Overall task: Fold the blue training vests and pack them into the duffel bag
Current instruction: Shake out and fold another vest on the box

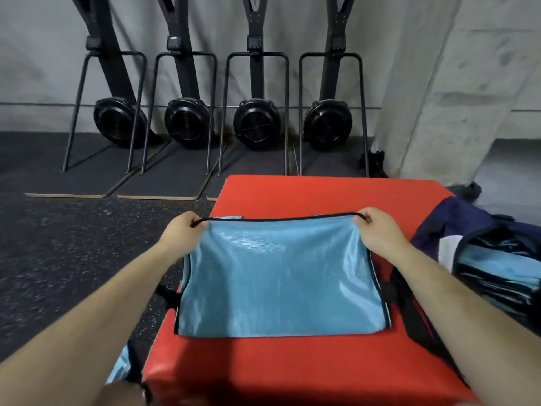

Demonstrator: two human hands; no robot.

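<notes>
Item: vest (278,276), blue, lying on the red surface (322,194), long axis left to right.
Hold: my left hand (183,230) and right hand (377,227) each pinch a far corner of its black-trimmed edge, which is drawn taut between them.
Bag (456,218): to my right, mouth open, right hand nearer.
Unclear: the count of blue folds inside the bag, and the layers beneath the vest. A blue scrap (121,364) at lower left is cut off by my arm.

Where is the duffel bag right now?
In the head view, the duffel bag lies at the right edge, beside the red mat, to the right of the right hand.
</notes>
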